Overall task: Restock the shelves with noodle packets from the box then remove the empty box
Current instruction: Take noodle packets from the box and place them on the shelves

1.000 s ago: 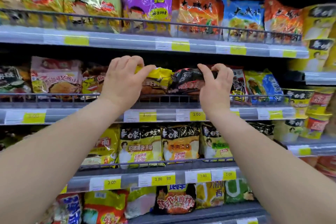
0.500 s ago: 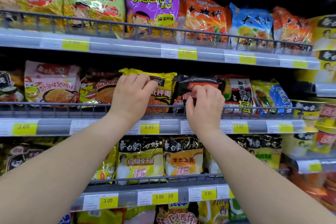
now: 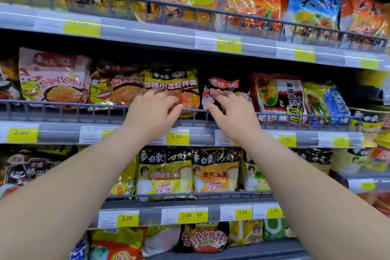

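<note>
Two bare hands reach to the middle shelf. The left hand, fingers spread, rests on a yellow noodle packet; the right hand, fingers loosely spread, touches a black noodle packet beside it.

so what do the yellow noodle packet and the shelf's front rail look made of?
Yellow noodle packet: glossy plastic film, probably, judging by its crinkles and glare. Front rail: looks like grey-coated metal wire, thin straight bars with a dull sheen; could be plastic-coated.

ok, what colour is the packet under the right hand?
Mostly black with a red label; head view. The right hand rests on the packet.
</note>
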A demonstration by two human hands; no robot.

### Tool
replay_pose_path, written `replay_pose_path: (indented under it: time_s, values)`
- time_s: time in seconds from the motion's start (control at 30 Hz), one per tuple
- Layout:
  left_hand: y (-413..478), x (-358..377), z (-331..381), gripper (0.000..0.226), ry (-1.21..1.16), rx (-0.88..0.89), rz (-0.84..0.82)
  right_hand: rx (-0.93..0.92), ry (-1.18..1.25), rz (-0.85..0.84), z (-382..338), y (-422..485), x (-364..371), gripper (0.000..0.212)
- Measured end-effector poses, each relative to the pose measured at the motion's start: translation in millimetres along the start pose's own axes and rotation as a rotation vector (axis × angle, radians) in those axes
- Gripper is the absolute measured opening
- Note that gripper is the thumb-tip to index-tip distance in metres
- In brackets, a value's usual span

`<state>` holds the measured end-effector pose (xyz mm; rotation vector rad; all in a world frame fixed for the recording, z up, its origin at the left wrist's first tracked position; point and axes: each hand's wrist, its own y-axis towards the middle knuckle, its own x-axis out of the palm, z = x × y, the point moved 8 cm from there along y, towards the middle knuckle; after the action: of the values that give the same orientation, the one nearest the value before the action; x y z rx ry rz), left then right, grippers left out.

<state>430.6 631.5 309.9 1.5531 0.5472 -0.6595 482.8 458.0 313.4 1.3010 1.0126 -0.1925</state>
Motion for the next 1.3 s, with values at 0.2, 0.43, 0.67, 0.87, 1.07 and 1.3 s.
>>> replay_pose_path:
  time_s: [0.2, 0.43, 0.67, 0.87, 1.07, 1.3]
  values:
    - [-22, -18, 50, 0.036, -0.005, 0.102, 0.075, -0.055, 0.054, 0.099, 9, -44, -29, 0.045]
    - [-81, 4, 229, 0.043, -0.286, 0.245, -0.036, 0.072, 0.056, 0.14, 101, -200, -98, 0.023]
    - [-194, 41, 478, 0.035, -0.487, 0.433, -0.285, 0.382, -0.114, -0.122, 248, -427, -171, 0.017]
    - [-264, 62, 647, 0.044, -0.615, 0.62, -0.479, 0.619, -0.216, -0.276, 345, -572, -231, 0.02]
    - [-289, 102, 772, 0.041, -0.704, 0.712, -0.605, 0.841, -0.21, -0.309, 436, -663, -248, 0.022]
    - [-262, 193, 889, 0.031, -0.764, 0.648, -0.728, 0.927, -0.148, -0.394, 565, -692, -237, 0.03]
